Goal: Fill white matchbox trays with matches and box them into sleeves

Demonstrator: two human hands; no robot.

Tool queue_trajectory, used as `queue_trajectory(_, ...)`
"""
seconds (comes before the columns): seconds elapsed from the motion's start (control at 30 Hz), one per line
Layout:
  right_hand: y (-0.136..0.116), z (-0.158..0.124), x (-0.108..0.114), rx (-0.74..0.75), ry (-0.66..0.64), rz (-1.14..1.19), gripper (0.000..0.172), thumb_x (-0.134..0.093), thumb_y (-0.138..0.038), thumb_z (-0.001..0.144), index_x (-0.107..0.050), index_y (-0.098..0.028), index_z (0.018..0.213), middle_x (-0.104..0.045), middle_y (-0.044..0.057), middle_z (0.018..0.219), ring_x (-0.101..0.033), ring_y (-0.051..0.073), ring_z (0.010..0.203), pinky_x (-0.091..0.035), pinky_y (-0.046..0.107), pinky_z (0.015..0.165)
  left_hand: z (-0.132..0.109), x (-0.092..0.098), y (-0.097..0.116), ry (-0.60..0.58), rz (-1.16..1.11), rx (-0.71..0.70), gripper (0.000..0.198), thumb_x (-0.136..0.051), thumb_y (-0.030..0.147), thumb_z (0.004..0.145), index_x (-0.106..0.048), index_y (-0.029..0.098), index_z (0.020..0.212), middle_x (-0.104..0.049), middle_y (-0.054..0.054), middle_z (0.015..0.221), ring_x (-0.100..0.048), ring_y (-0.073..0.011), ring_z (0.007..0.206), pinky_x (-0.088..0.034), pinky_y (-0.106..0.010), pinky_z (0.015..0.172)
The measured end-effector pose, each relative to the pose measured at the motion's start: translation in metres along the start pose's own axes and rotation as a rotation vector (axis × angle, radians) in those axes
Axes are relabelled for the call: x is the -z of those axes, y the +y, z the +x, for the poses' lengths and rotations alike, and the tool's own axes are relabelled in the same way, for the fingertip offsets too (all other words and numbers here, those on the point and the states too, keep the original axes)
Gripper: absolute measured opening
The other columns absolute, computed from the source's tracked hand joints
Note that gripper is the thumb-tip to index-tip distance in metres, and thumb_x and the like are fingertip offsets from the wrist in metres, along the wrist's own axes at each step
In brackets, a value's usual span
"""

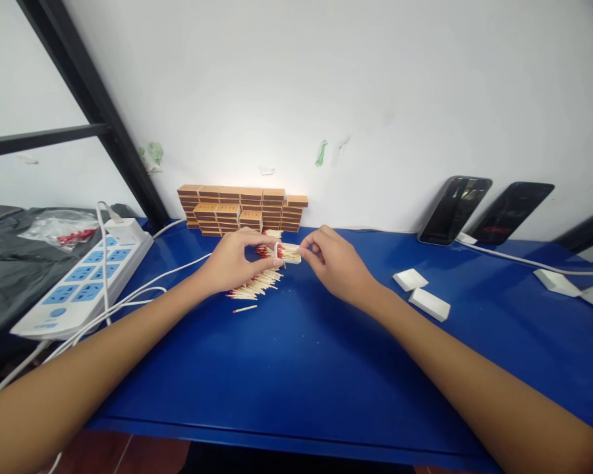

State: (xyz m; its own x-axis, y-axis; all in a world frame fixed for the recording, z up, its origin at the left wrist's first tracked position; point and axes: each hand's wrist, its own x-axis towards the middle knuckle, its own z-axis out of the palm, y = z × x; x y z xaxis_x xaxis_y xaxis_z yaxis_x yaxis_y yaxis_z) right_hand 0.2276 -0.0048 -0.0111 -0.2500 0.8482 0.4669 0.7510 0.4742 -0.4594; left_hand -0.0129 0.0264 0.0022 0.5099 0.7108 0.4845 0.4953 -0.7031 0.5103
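Both my hands meet above the blue table (pixel 296 368) on a small white matchbox tray (pixel 289 252) filled with red-tipped matches. My left hand (pixel 237 260) pinches its left end; my right hand (pixel 331 260) pinches its right end. Under and just left of the tray lies a loose pile of matches (pixel 257 284), with one stray match nearer me. Behind the hands, against the white wall, stands a stack of brown matchboxes (pixel 242 209).
A white and blue power strip (pixel 86 276) with white cables lies at left. Two small white boxes (pixel 422 293) sit to the right of my right hand. Two dark phones (pixel 454 209) lean on the wall at right, beside white chargers (pixel 556 282). A black metal frame stands at left.
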Motion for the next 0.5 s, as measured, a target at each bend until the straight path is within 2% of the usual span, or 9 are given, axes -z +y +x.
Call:
queue_trajectory(0.27, -0.001, -0.002, -0.001, 0.101, 0.038, 0.044, 0.007, -0.059, -0.025, 0.102, -0.061, -0.021, 0.096, -0.061, 0.003, 0.096, -0.054, 0.016, 0.076, -0.041, 0.030, 0.071, -0.001, -0.002, 0.001, -0.014, -0.011, -0.018, 0.036, -0.082, 0.049, 0.084, -0.080, 0.026, 0.111, -0.079, -0.005, 0.107, -0.072, -0.0233, 0.097, -0.055, -0.036, 0.089)
queue_trajectory(0.4, -0.013, -0.007, -0.005, 0.126, 0.068, 0.095, 0.006, -0.061, -0.025, 0.101, -0.063, -0.020, 0.098, -0.060, 0.002, 0.092, -0.054, 0.015, 0.076, -0.040, 0.028, 0.071, 0.000, -0.001, -0.002, 0.005, 0.013, -0.008, 0.035, -0.082, 0.047, 0.083, -0.080, 0.026, 0.112, -0.079, -0.005, 0.109, -0.072, -0.0250, 0.101, -0.055, -0.039, 0.093)
queue_trajectory(0.5, -0.028, -0.017, -0.016, 0.205, -0.030, 0.162, 0.005, -0.064, -0.022, 0.099, -0.065, -0.020, 0.095, -0.061, 0.001, 0.093, -0.055, 0.013, 0.076, -0.041, 0.027, 0.071, 0.001, 0.000, -0.007, 0.023, 0.056, -0.017, 0.032, -0.078, 0.045, 0.086, -0.080, 0.025, 0.110, -0.079, -0.006, 0.111, -0.072, -0.0262, 0.104, -0.055, -0.040, 0.094)
